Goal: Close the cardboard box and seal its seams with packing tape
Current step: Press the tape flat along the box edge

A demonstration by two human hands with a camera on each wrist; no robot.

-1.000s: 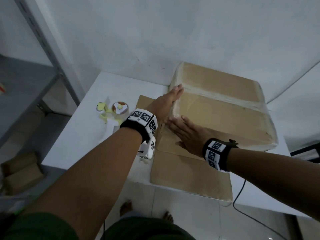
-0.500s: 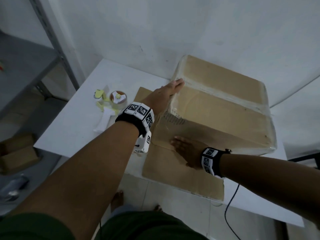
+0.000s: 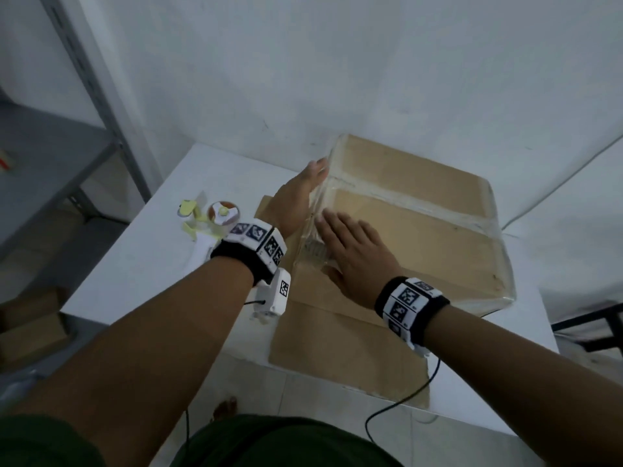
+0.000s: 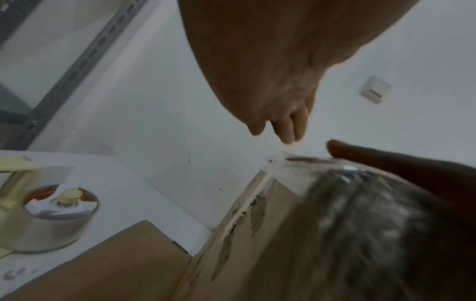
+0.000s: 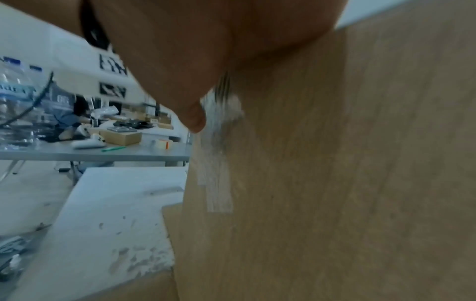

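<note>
A closed cardboard box (image 3: 421, 237) stands on the white table (image 3: 135, 271), its flaps down and clear tape (image 3: 397, 202) along the centre seam and over the edges. My left hand (image 3: 296, 197) lies flat with straight fingers against the box's left end. My right hand (image 3: 350, 251) presses flat on the top near the left corner, fingers straight, over the taped edge (image 5: 219, 183). In the left wrist view my left fingers (image 4: 285, 126) point past the box corner (image 4: 275, 160), where a right finger (image 4: 365, 154) lies. The tape dispenser (image 3: 215, 217) with its roll (image 4: 54, 220) sits left of the box.
A flat cardboard sheet (image 3: 337, 348) lies under the box and overhangs the table's near edge. A grey metal shelf (image 3: 50, 156) stands at the left, with boxes on the floor (image 3: 30, 325). A cable (image 3: 404, 396) hangs from my right wrist. The wall is just behind the box.
My right hand has come up from the box's near side face onto the top by the left corner. My left hand has stayed against the left end.
</note>
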